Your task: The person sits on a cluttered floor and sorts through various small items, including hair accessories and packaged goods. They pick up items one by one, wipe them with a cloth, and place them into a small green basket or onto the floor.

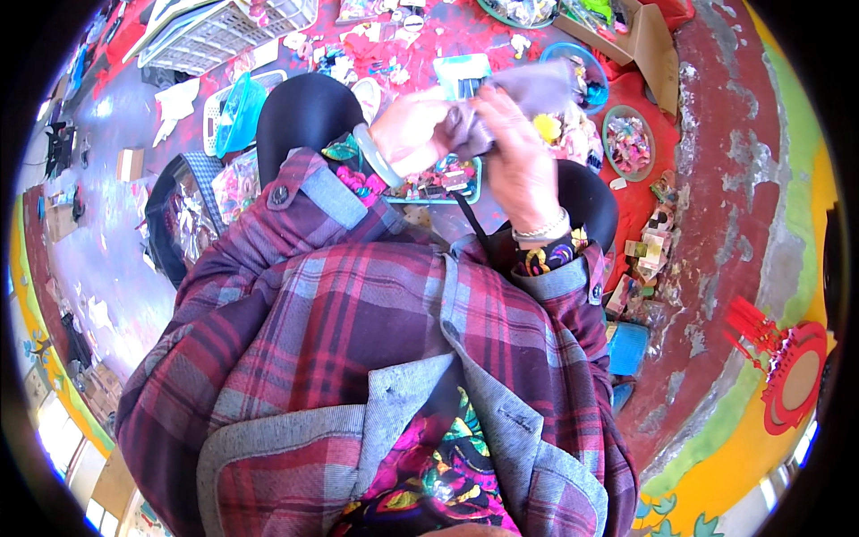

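Note:
A greyish-mauve piece of soft cloth [543, 84] is stretched between my two hands, out in front of my knees. My left hand [407, 136], with a pale bangle at its wrist, grips the bunched near end of it. On the other side my right hand [517, 159], wearing a beaded bracelet, is closed on the same cloth; motion smears its fingers somewhat. Below the cloth, between my knees, lies a green-rimmed tray [474, 190] of small colourful pieces. A yellow pompom-like thing [547, 128] shows just right of my right hand.
Around me stand a blue basin [598, 70], a green-rimmed round basket [608, 148] of small pieces, an open cardboard box [656, 49], a grey plastic crate [201, 54], a turquoise basket [240, 116] and a dark bag [170, 224]. Scraps and small boxes [649, 246] litter the red floor.

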A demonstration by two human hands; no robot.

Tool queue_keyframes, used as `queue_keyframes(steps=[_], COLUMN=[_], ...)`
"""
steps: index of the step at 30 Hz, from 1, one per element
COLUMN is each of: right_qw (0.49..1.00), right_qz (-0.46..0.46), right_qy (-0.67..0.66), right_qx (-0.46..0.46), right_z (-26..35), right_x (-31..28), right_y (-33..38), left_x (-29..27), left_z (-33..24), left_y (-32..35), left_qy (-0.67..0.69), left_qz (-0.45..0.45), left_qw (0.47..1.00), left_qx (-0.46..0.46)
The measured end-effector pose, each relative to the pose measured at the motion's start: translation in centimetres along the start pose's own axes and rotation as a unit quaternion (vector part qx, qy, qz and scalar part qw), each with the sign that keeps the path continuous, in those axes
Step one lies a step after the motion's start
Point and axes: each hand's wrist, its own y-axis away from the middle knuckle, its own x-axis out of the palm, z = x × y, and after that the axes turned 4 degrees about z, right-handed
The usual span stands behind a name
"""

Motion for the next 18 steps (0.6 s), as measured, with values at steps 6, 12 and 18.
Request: queue_keyframes(steps=[6,12,18], right_qw=[0.992,0.991,0.993], right_qz=[0.044,-0.083,0.032], right_qy=[0.105,0.106,0.113], right_qx=[0.054,0.024,0.024], right_z=[-0.7,1.1,1.3], right_x=[-0.3,-1.0,2.1], right_y=[0.3,-1.6,-1.7], left_x=[1.5,0.8,1.6], left_z=[-1.4,-1.5,-2.8], left_y=[0.4,1.2,3.8], left_qy=[0.056,0.071,0.024], left_qz=[-0.044,-0.089,-0.084], left_qw=[0.996,0.991,0.987], left_qx=[0.058,0.068,0.135])
